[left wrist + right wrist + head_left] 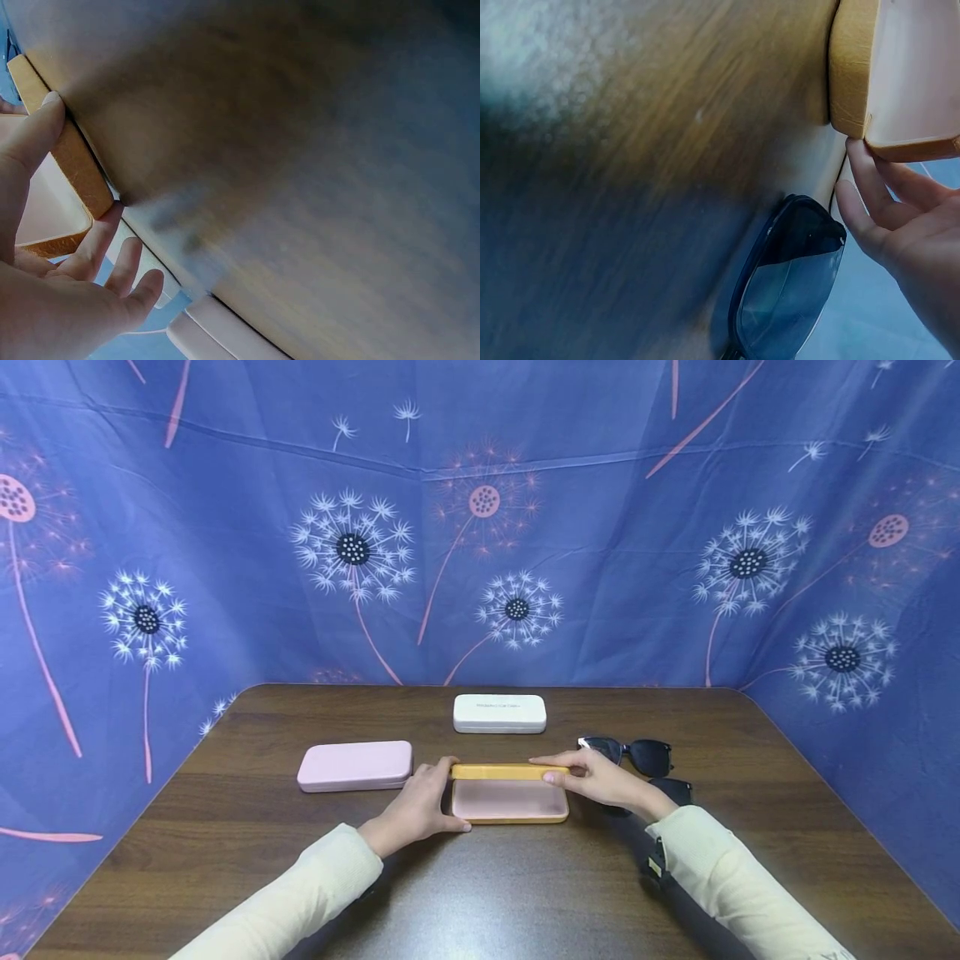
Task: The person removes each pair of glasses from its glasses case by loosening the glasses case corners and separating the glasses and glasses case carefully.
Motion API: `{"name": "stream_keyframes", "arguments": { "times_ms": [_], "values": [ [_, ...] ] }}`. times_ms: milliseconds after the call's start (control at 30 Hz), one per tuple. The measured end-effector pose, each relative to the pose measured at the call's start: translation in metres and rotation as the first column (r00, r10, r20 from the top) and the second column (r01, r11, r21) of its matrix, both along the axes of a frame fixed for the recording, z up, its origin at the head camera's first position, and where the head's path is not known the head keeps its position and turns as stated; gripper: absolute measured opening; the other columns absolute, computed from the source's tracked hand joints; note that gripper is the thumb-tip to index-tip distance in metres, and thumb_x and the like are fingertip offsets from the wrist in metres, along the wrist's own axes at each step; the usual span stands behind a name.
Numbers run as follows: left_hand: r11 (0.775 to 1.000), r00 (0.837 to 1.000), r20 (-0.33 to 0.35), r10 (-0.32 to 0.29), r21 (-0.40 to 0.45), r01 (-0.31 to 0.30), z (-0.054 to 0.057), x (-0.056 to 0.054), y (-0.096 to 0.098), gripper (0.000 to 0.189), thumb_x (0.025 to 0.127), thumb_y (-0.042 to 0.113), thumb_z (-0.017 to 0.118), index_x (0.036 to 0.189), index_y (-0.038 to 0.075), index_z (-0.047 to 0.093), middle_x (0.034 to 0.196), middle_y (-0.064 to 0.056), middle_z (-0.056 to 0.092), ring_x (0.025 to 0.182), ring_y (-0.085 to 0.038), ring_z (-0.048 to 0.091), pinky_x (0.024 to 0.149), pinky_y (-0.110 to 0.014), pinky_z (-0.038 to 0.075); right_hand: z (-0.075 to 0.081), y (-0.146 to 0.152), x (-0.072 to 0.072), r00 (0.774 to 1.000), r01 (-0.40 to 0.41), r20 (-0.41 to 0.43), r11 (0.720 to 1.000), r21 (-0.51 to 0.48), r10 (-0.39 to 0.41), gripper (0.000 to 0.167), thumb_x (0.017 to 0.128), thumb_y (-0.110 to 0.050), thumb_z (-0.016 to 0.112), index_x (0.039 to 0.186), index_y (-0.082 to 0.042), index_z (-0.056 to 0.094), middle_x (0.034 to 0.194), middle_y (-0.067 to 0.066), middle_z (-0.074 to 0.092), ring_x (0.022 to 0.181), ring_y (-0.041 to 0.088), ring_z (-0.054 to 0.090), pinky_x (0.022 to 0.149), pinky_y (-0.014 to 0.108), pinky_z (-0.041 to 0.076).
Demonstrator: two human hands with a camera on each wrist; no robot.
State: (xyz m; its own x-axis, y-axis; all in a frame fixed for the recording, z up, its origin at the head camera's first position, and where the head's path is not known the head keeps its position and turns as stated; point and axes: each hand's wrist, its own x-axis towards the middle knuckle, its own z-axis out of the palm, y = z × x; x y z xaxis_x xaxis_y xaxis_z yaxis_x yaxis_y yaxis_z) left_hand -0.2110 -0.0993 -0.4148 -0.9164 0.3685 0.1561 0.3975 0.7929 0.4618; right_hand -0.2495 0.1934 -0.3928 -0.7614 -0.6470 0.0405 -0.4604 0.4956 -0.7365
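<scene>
A yellow glasses case [487,772] with a pale pink lining stands with its lid raised on the table. My left hand [422,802] grips its left end, thumb at the front corner and a finger at the back; the left wrist view shows the thumb on the case's yellow side [84,165]. At the right, my right hand [600,777] holds the raised lid between thumb and fingers. In the right wrist view, fingers [870,176] touch the case's corner. No glasses show inside the case.
A pink case [356,767] lies closed to the left, and a closed white case [499,714] lies behind. Dark sunglasses [651,758] sit to the right, with another dark pair [675,791] partly under my right wrist. A blue dandelion-print cloth [600,568] hangs behind the wooden table [487,893].
</scene>
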Motion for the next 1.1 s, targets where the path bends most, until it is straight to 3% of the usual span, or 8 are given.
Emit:
{"name": "stream_keyframes", "arguments": {
  "times_ms": [100,233,733,933,1100],
  "values": [
    [1.000,1.000,-0.006,-0.006,0.006,0.006,0.000,0.000,0.000,0.091,0.057,0.036,0.085,0.129,0.002,0.040,0.119,-0.015,0.057,0.106,-0.032,0.051,0.091,-0.046,0.043,0.000,0.000,0.000,0.999,-0.019,-0.048,1.000,0.011,0.019,0.041,0.091,-0.032,0.053,0.127,-0.012,0.055,0.123,0.008,0.060,0.094,0.007,0.056,0.075,0.021,0.045],
    [1.000,1.000,-0.019,-0.009,0.013,0.009,-0.002,-0.001,0.000,0.091,0.057,0.035,0.085,0.128,0.001,0.041,0.119,-0.015,0.058,0.105,-0.032,0.051,0.089,-0.047,0.043,-0.001,0.000,0.001,0.993,-0.029,-0.114,0.999,0.032,0.032,0.041,0.089,-0.033,0.055,0.125,-0.013,0.057,0.124,0.008,0.059,0.106,0.014,0.058,0.084,0.026,0.047],
    [1.000,0.999,-0.037,-0.010,0.018,0.011,-0.004,-0.003,0.000,0.090,0.056,0.035,0.086,0.127,0.002,0.042,0.115,-0.013,0.059,0.103,-0.030,0.052,0.089,-0.045,0.043,-0.002,0.000,0.005,0.982,-0.033,-0.184,0.996,0.079,0.047,0.048,0.085,-0.040,0.059,0.125,-0.014,0.057,0.126,0.013,0.056,0.121,0.036,0.048,0.097,0.053,0.038],
    [1.000,1.000,-0.018,-0.017,0.007,0.017,-0.004,-0.003,0.000,0.088,0.058,0.035,0.085,0.127,0.002,0.042,0.119,-0.012,0.058,0.106,-0.028,0.051,0.090,-0.045,0.042,-0.007,-0.002,0.013,0.935,0.040,-0.353,0.975,0.218,0.041,0.051,0.077,-0.040,0.067,0.123,-0.021,0.059,0.128,0.024,0.052,0.117,0.040,0.049,0.094,0.059,0.037],
    [1.000,1.000,-0.015,-0.017,0.008,0.017,-0.002,-0.003,-0.001,0.088,0.058,0.034,0.085,0.127,0.002,0.042,0.121,-0.012,0.057,0.106,-0.028,0.050,0.090,-0.045,0.042,-0.010,-0.005,0.018,0.881,0.117,-0.472,0.953,0.281,0.030,0.052,0.072,-0.045,0.071,0.120,-0.027,0.061,0.126,0.020,0.055,0.111,0.032,0.050,0.091,0.056,0.037]
  ]
}}
